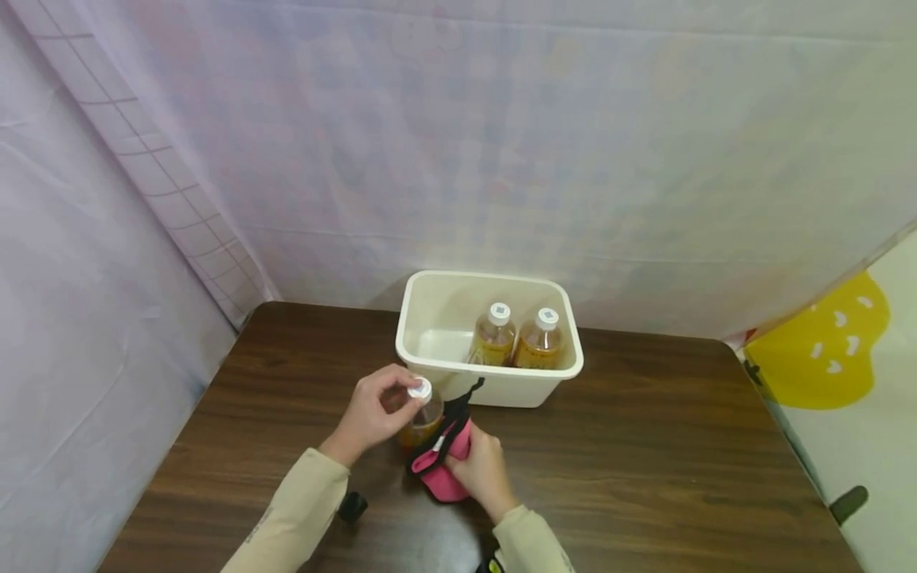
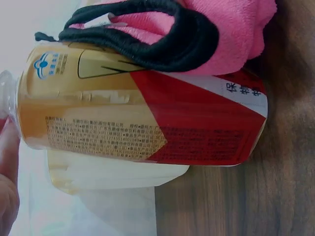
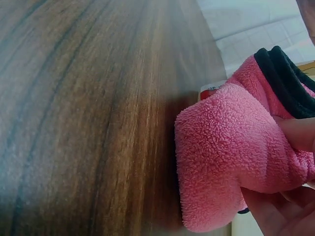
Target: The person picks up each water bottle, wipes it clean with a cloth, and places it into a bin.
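A bottle of amber drink [image 1: 417, 434] with a white cap stands on the table before the white bin; its gold and red label [image 2: 98, 108] fills the left wrist view. My left hand [image 1: 374, 412] pinches this bottle at its cap with thumb and fingers. In my right hand [image 1: 489, 471] is a pink fleecy pouch [image 1: 447, 482] with black trim round its mouth and a black cord. The pouch leans against the bottle's side, its mouth partly spread. Fingers [image 3: 270, 211] grip its fabric in the right wrist view.
The white plastic bin [image 1: 489, 278] stands at the table's back; inside its right half are two more capped bottles, one on the left [image 1: 493, 338] and one on the right [image 1: 540, 344]. A small black object [image 1: 352, 507] lies near my left sleeve. Pale curtains hang behind the brown table [image 1: 645, 461].
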### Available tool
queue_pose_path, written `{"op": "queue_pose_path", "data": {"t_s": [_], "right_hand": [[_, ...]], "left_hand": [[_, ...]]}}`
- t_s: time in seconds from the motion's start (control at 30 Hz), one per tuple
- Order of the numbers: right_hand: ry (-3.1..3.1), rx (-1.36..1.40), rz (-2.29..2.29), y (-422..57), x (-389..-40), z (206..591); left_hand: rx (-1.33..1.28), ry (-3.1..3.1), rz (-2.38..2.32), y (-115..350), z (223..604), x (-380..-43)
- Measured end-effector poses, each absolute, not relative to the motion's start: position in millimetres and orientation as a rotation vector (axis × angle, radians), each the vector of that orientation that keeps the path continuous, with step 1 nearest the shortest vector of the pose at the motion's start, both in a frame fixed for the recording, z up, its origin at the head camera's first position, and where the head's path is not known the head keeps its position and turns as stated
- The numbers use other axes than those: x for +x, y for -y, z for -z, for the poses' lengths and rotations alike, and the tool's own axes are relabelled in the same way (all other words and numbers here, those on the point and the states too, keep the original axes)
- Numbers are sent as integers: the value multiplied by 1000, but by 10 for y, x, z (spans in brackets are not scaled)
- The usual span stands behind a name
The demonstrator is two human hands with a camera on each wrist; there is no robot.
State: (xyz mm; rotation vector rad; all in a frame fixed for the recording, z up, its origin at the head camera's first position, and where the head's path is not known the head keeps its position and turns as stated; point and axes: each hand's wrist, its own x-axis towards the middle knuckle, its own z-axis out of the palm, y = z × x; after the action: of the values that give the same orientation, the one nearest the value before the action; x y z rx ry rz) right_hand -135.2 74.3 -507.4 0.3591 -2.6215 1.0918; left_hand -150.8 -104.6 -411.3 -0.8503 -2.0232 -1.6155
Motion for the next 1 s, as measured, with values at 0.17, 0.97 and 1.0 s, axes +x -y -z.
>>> {"op": "queue_pose_path", "data": {"t_s": [0.17, 0.97, 1.0], "right_hand": [[2624, 363, -1106, -755, -1353, 5060], [2431, 540, -1245, -865, -1372, 4299], [2432, 550, -1231, -856, -1379, 4273]], "left_hand": [[-822, 2031, 1512, 1008, 4064, -1486], [-985, 2178, 1404, 1092, 3881, -1458], [-991, 2187, 1424, 1091, 3881, -1459]]}}
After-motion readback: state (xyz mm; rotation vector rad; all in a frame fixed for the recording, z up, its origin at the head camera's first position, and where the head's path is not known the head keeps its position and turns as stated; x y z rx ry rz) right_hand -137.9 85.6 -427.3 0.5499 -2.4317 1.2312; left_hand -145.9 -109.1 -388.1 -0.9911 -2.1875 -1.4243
